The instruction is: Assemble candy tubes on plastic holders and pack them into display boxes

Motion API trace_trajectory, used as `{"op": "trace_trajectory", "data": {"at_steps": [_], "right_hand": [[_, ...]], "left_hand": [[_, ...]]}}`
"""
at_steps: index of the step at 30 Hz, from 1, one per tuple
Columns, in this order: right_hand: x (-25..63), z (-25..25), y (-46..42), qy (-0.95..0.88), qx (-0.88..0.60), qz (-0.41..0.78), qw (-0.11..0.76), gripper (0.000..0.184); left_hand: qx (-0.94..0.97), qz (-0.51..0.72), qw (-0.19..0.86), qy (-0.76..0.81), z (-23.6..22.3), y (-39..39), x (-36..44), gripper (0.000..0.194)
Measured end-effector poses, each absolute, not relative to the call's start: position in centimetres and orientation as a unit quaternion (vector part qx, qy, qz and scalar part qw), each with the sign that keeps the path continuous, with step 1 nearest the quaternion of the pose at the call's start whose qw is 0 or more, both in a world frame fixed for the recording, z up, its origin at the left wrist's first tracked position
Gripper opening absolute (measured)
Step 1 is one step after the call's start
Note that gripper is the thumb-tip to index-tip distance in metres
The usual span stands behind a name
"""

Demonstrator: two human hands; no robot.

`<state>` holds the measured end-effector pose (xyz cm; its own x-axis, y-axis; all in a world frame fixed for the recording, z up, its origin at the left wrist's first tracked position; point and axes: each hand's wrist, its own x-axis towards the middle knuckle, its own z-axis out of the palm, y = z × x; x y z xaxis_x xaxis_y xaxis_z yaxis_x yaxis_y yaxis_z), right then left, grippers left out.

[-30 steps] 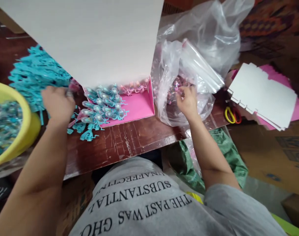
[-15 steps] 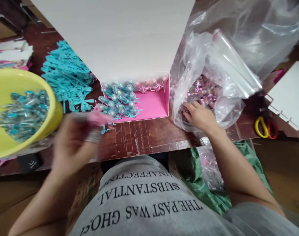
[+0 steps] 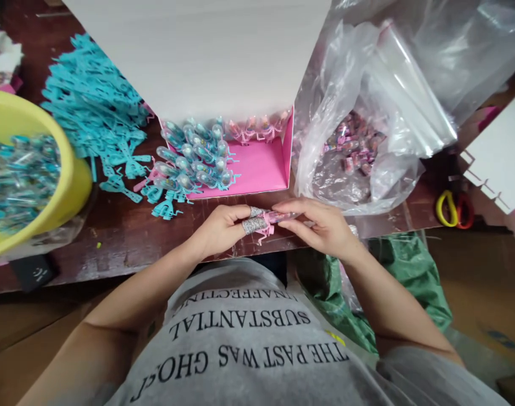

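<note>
At the table's front edge my two hands meet. The grey-taped fingertips of my left hand [image 3: 221,230] pinch a pink plastic piece [image 3: 266,230] with thin strands hanging down. Opposite, my right hand [image 3: 327,226] grips a small clear tube [image 3: 280,216] with pink inside, its end against the pink piece. Just behind them stands a pink-floored box [image 3: 261,169], its white lid raised. Turquoise-and-clear capsules [image 3: 193,155] fill its left side, and a few pink ones [image 3: 257,128] stand along the back. More pink tubes [image 3: 356,141] lie in an open clear bag [image 3: 308,192] on the right.
On the left are a yellow tub [image 3: 77,180] of turquoise-capped tubes and a heap of turquoise plastic pieces [image 3: 92,101]. A black object [image 3: 32,270] lies at the front-left edge. Scissors [image 3: 454,208] lie at right. A green sack [image 3: 413,282] is below the table.
My right hand has come out of the clear bag holding a tube. My left hand has moved right with the pink piece, and the two now meet in front of the box.
</note>
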<state>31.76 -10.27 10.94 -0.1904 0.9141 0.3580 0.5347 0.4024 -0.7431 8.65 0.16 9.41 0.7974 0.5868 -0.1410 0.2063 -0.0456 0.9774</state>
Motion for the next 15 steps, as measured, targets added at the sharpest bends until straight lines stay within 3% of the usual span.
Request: {"op": "trace_trajectory", "data": {"at_steps": [7,12,15], "right_hand": [[31.4,10.3,-9.3,-0.718,-0.503,0.272,0.398,0.018],[29.5,9.3,-9.5,-0.609,-0.602,0.338,0.391,0.037],[29.8,9.3,-9.6,-0.566,-0.639,0.379,0.357,0.049]], "left_hand": [[0.841,0.241,0.438,0.205,9.1,0.0,8.0,0.022],[0.925,0.270,0.171,0.207,8.3,-0.6,7.7,0.028],[0.935,0.237,0.147,0.219,7.9,-0.3,7.5,0.028]]}}
